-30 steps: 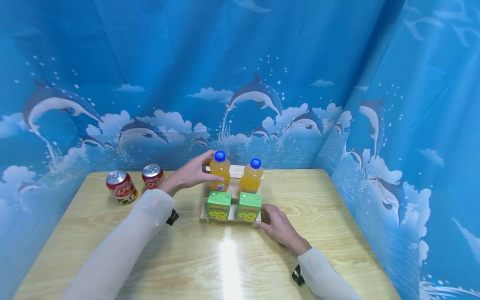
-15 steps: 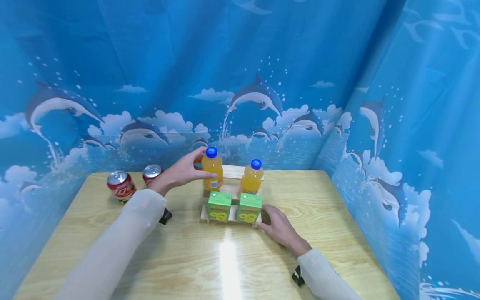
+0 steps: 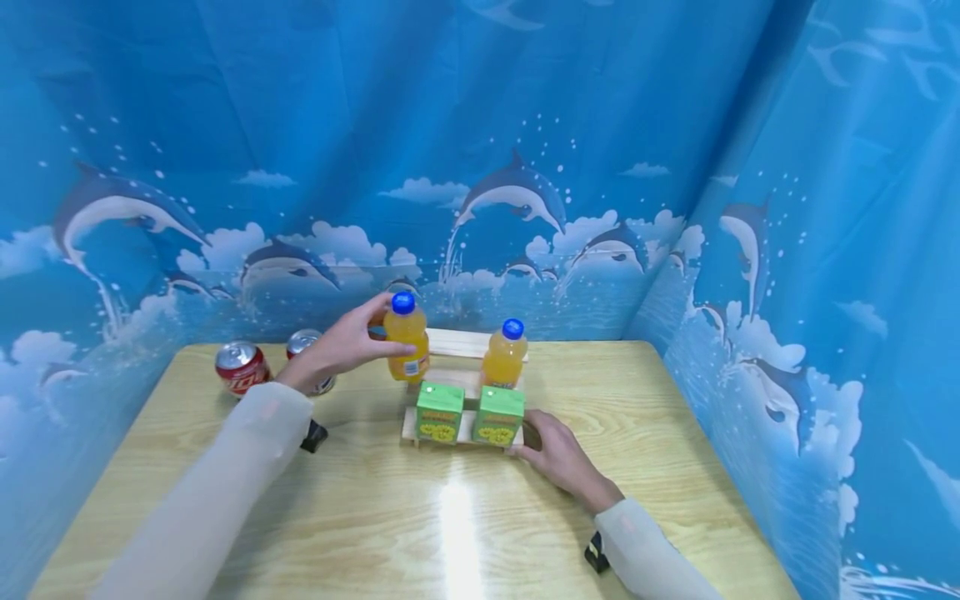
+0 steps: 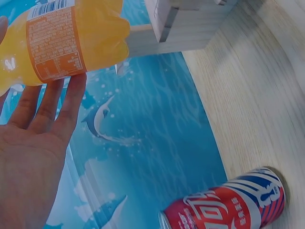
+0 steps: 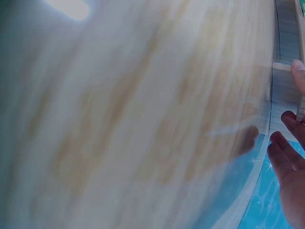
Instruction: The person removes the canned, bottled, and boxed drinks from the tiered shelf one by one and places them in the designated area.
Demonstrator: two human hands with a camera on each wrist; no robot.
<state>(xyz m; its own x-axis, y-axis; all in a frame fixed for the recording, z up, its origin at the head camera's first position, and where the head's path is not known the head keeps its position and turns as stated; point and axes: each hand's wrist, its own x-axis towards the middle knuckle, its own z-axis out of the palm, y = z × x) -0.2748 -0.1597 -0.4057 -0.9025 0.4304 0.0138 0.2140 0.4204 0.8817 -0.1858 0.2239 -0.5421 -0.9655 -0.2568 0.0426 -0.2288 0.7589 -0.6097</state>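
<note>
My left hand [image 3: 341,343] grips a bottle of orange drink [image 3: 407,327] with a blue cap, thumb across its front, fingers behind. The bottle is upright at the left side of a small stepped wooden rack [image 3: 459,343]. In the left wrist view, the bottle's orange label [image 4: 55,43] shows above the fingers, with the rack's end beyond its base. A second orange drink bottle [image 3: 502,362] stands on the rack. Two green drink cartons [image 3: 439,412] sit side by side on the front step. My right hand [image 3: 558,454] holds the rack's front right corner between thumb and fingers.
Two red drink cans [image 3: 242,368] stand at the table's back left, the nearer-to-hand one partly hidden behind my left wrist. A blue dolphin-print curtain [image 3: 352,167] hangs behind and beside the wood-grain table [image 3: 360,517].
My left hand has moved left with the bottle, from over the rack's left part to its left side. The right hand and the rack have stayed put.
</note>
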